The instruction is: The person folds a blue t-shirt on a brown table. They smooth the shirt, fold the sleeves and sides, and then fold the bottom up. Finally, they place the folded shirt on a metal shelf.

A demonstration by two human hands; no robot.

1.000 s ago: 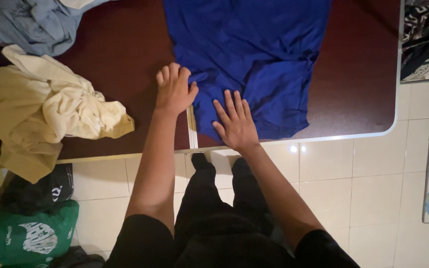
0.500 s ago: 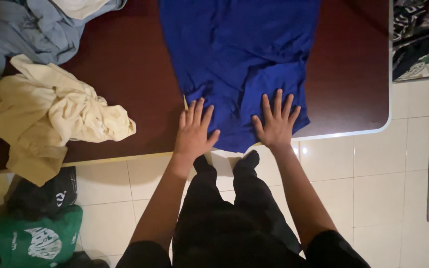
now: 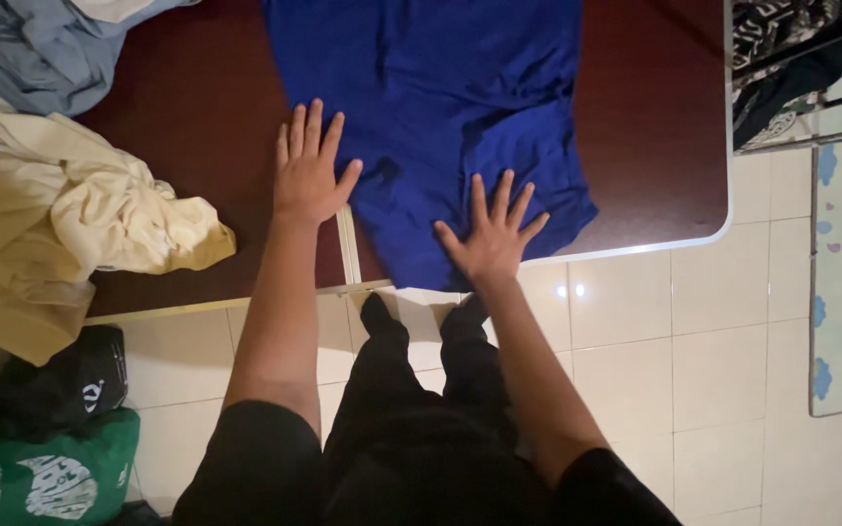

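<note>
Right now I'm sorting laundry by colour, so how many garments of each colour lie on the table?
Blue: 1, the blue garment under both hands
Cream: 1, the cream garment, crumpled
Grey-blue: 1, the grey-blue garment at the far corner
Total: 3

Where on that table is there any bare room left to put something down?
Bare patches: the dark table top between the cream garment and the blue shirt, partly under the left hand; and the strip right of the shirt, up to the table's edge. The left end is crowded with heaped clothes.
</note>
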